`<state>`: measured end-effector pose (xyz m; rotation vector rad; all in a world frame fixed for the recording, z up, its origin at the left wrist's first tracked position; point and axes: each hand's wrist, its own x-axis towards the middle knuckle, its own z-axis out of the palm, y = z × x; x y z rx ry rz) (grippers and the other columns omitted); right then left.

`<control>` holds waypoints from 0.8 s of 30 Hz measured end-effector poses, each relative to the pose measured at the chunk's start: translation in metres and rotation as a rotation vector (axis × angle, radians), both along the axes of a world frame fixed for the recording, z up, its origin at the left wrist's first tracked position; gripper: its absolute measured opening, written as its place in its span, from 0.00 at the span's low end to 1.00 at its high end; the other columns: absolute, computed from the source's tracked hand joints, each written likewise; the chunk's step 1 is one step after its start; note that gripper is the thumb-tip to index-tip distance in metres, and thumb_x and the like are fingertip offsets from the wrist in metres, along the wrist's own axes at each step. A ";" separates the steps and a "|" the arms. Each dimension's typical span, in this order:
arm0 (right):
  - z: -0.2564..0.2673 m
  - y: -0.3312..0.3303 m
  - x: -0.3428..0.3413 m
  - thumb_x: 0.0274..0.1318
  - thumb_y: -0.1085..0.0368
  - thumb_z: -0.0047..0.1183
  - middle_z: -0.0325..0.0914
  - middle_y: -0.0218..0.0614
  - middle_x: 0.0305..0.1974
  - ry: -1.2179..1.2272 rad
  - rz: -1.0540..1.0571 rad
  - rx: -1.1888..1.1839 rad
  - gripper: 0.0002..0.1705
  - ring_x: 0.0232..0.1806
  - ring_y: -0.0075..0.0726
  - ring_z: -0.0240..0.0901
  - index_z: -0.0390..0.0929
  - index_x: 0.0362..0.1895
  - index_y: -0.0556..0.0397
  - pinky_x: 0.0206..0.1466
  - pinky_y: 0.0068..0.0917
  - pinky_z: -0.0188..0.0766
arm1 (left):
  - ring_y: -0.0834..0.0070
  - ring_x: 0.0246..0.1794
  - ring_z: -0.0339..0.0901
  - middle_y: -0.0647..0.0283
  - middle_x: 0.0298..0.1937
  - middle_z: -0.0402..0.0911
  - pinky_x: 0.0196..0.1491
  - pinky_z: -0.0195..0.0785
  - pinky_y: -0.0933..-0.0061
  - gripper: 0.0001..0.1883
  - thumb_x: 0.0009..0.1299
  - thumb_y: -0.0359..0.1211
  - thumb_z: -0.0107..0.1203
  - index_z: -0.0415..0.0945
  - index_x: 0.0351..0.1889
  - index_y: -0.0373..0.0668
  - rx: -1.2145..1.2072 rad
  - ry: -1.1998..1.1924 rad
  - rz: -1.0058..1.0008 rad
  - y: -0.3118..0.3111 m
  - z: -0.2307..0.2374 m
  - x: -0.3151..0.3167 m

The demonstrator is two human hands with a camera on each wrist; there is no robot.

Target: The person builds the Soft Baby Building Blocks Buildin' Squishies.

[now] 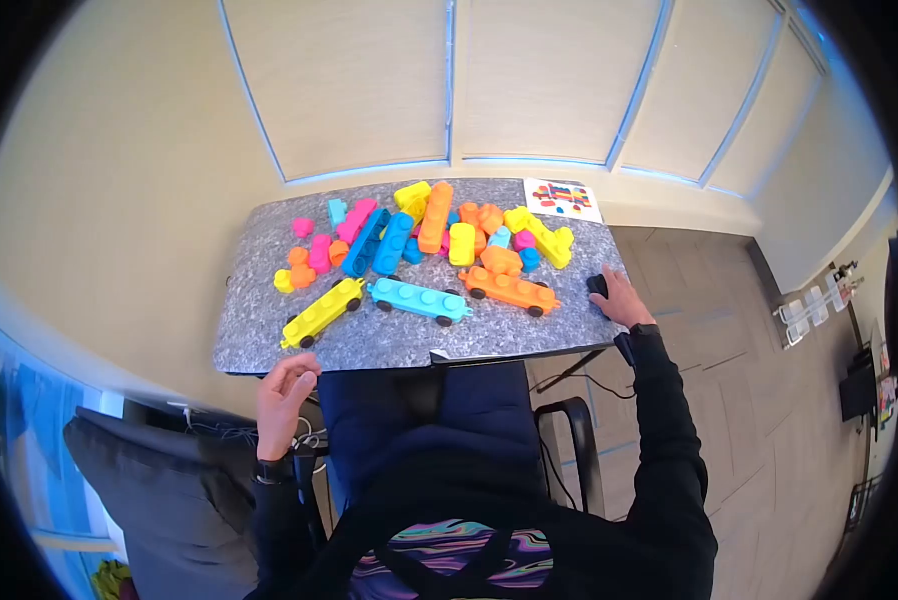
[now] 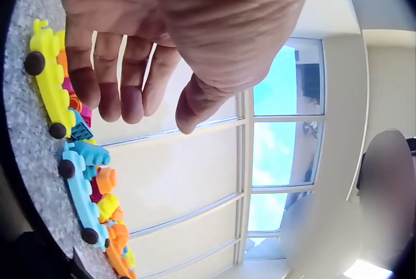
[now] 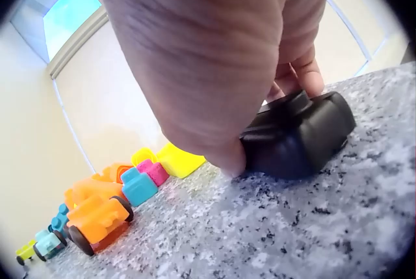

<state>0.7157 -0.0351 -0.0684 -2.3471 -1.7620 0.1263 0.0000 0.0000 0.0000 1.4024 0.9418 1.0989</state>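
My right hand is at the table's right edge, its fingers and thumb round a small black object. In the right wrist view the black object rests on the speckled top, the thumb against its side. My left hand hangs just off the front left edge, fingers loosely bent and holding nothing; the left wrist view shows the same hand with fingers apart. Nearest to it is a yellow wheeled base. A light blue wheeled base and an orange one stand to its right.
Colourful blocks, among them a long orange block and a blue block, lie heaped behind the wheeled bases on the grey table. A printed card lies at the back right corner. A dark chair stands at the left.
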 end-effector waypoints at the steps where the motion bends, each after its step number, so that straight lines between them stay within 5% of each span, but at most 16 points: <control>1: -0.002 0.001 0.000 0.72 0.51 0.71 0.76 0.70 0.71 0.002 0.006 0.027 0.50 0.71 0.77 0.79 0.63 0.88 0.57 0.75 0.59 0.78 | 0.77 0.60 0.84 0.64 0.58 0.89 0.68 0.76 0.71 0.17 0.86 0.28 0.66 0.84 0.69 0.34 -0.021 0.021 0.010 -0.001 -0.006 -0.002; 8: 0.001 -0.006 -0.012 0.70 0.49 0.73 0.81 0.57 0.69 -0.188 0.007 0.180 0.45 0.68 0.69 0.81 0.72 0.82 0.57 0.70 0.55 0.80 | 0.81 0.56 0.86 0.65 0.54 0.91 0.64 0.78 0.75 0.13 0.86 0.29 0.68 0.87 0.64 0.33 -0.083 0.067 0.117 -0.008 -0.014 -0.009; 10: 0.005 -0.006 -0.023 0.69 0.53 0.74 0.85 0.54 0.62 -0.244 0.069 0.351 0.36 0.62 0.65 0.84 0.81 0.73 0.58 0.63 0.53 0.82 | 0.83 0.50 0.86 0.67 0.51 0.92 0.59 0.78 0.77 0.12 0.86 0.30 0.69 0.88 0.61 0.33 -0.074 0.131 0.134 -0.004 -0.023 -0.011; 13: 0.043 -0.004 -0.081 0.67 0.65 0.74 0.90 0.50 0.43 0.048 0.112 0.503 0.15 0.47 0.64 0.88 0.91 0.54 0.58 0.51 0.53 0.83 | 0.85 0.45 0.85 0.68 0.46 0.91 0.53 0.77 0.78 0.09 0.84 0.30 0.70 0.89 0.56 0.34 -0.047 0.191 0.160 0.006 -0.032 -0.001; 21: 0.081 0.029 -0.221 0.65 0.66 0.76 0.92 0.52 0.48 0.180 0.439 0.587 0.20 0.49 0.64 0.89 0.90 0.58 0.59 0.56 0.54 0.84 | 0.81 0.42 0.87 0.66 0.43 0.92 0.50 0.79 0.73 0.08 0.80 0.29 0.73 0.89 0.50 0.35 0.145 0.435 0.158 0.047 -0.016 0.027; 24: 0.094 0.045 -0.265 0.66 0.64 0.75 0.92 0.50 0.49 0.294 0.558 0.532 0.21 0.51 0.64 0.88 0.89 0.60 0.58 0.58 0.54 0.83 | 0.73 0.40 0.89 0.59 0.41 0.93 0.48 0.81 0.69 0.09 0.75 0.29 0.76 0.90 0.49 0.36 0.261 0.509 0.152 0.065 -0.008 0.032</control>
